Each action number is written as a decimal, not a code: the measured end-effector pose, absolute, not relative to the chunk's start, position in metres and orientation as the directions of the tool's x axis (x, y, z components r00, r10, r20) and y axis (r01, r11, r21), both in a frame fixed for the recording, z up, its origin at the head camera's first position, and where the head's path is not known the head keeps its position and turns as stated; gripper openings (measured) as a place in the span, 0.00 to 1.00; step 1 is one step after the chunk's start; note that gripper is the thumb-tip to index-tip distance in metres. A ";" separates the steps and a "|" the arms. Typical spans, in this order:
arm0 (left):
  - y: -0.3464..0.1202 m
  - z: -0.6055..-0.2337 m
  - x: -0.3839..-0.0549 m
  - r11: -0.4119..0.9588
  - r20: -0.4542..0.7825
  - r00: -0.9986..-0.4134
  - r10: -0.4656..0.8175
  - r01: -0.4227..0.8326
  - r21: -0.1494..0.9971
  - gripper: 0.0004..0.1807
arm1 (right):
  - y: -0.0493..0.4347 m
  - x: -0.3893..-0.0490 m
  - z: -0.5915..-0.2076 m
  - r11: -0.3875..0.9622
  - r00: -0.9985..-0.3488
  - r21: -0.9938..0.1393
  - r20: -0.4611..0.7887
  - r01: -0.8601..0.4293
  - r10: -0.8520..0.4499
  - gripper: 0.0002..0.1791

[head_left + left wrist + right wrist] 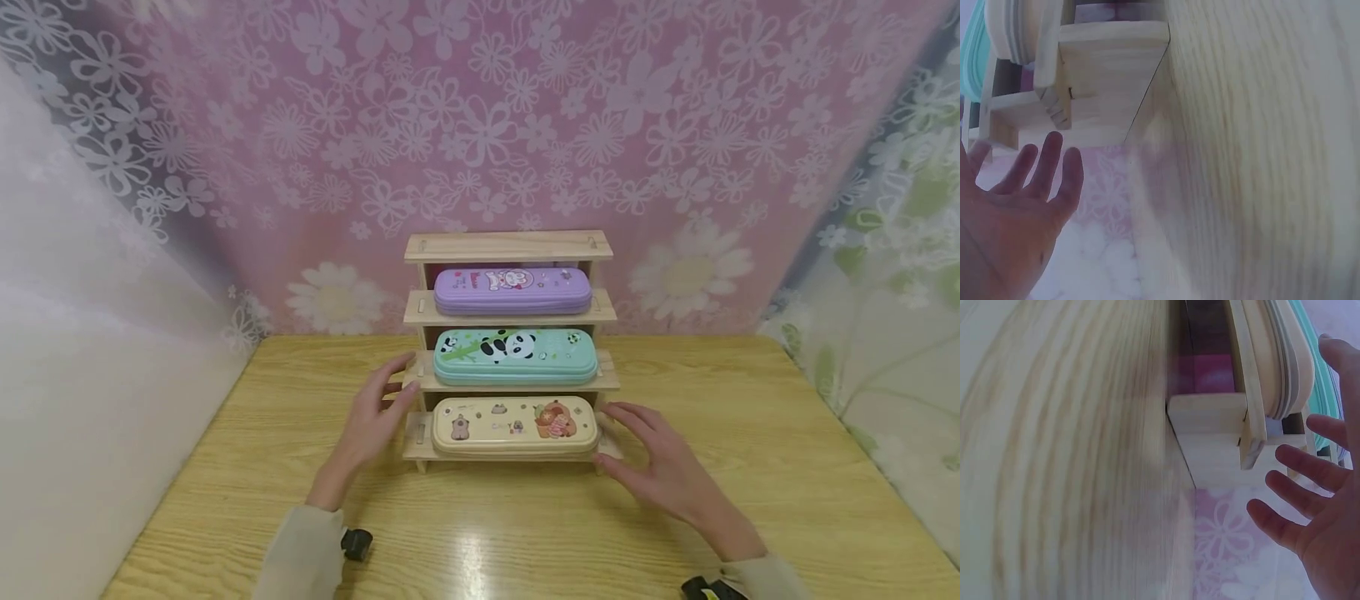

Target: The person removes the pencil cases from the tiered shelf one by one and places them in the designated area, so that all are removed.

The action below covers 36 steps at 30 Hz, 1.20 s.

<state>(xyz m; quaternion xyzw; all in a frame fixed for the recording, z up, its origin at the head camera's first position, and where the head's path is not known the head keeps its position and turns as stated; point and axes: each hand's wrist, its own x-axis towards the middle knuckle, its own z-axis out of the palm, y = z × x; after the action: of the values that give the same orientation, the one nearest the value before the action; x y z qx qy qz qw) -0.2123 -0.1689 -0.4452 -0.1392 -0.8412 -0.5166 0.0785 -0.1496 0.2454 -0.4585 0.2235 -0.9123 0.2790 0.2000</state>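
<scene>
A stepped wooden rack stands on the table with a pencil case on each of its three lower shelves. The cream pencil case with small animal pictures lies lowest. Above it is the mint green panda pencil case, then the purple pencil case with a white cartoon figure. My left hand is at the rack's left side, fingers spread and holding nothing, fingertips close to the second shelf's end. On the right, my right hand has its fingers spread by the bottom shelf's end, its thumb near that corner.
The rack's top shelf lies just in front of a pink flowered backdrop. A pale wall borders the wooden table on the left, and a leaf-patterned wall on the right.
</scene>
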 end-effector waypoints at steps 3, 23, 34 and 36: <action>-0.165 -0.447 -0.217 0.400 0.264 -0.951 0.163 0.308 0.863 0.26 | 0.241 -0.152 -0.458 0.736 -0.817 -0.424 0.490 -0.527 -0.303 0.40; -0.159 -0.452 -0.233 0.241 0.107 -0.986 0.128 0.135 0.961 0.22 | 0.227 -0.161 -0.462 0.718 -0.807 -0.437 0.509 -0.542 -0.300 0.44; -0.162 -0.449 -0.237 0.202 0.080 -0.985 0.150 0.110 0.973 0.22 | 0.221 -0.160 -0.460 0.673 -0.908 -0.622 0.371 -0.400 -0.197 0.40; -0.161 -0.449 -0.236 0.203 0.079 -0.985 0.152 0.109 0.973 0.22 | 0.221 -0.159 -0.458 0.658 -0.930 -0.664 0.319 -0.355 -0.180 0.40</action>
<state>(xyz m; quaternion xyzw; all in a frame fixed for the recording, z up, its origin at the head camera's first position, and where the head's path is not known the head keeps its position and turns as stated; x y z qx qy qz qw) -0.2365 -0.1612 -0.4487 -0.0843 -0.7752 -0.6258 -0.0172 -0.1591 0.2205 -0.4582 0.1482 -0.9033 0.3864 0.1132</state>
